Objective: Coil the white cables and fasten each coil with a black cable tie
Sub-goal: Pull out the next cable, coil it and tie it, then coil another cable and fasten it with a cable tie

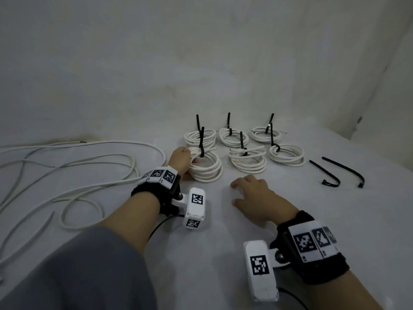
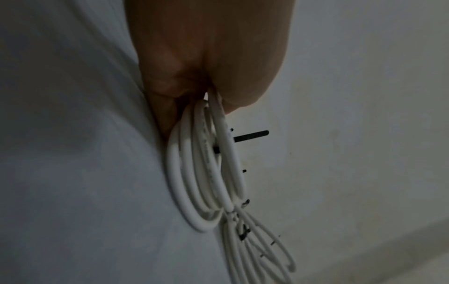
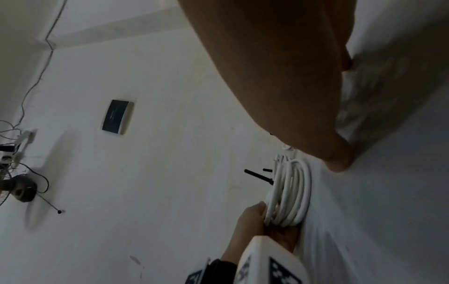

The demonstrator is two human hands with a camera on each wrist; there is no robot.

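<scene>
My left hand [image 1: 191, 158] grips the left side of a white cable coil [image 1: 207, 170] that lies on the table, bound by an upright black cable tie [image 1: 201, 142]. In the left wrist view my fingers [image 2: 170, 107] and thumb close round the coil [image 2: 194, 173], with its tie [image 2: 251, 136] sticking out behind. My right hand [image 1: 235, 194] rests on the table in front of the coils and holds nothing. The right wrist view shows my palm [image 3: 279, 86] on the cloth, the coil [image 3: 290, 192] and my left hand [image 3: 250, 224] beyond.
Several other tied coils [image 1: 247, 161] sit in two rows behind. Two loose black ties [image 1: 330, 176] lie at the right. Loose white cables [image 1: 78, 166] sprawl across the left of the white table [image 1: 201, 253]. A wall rises close behind.
</scene>
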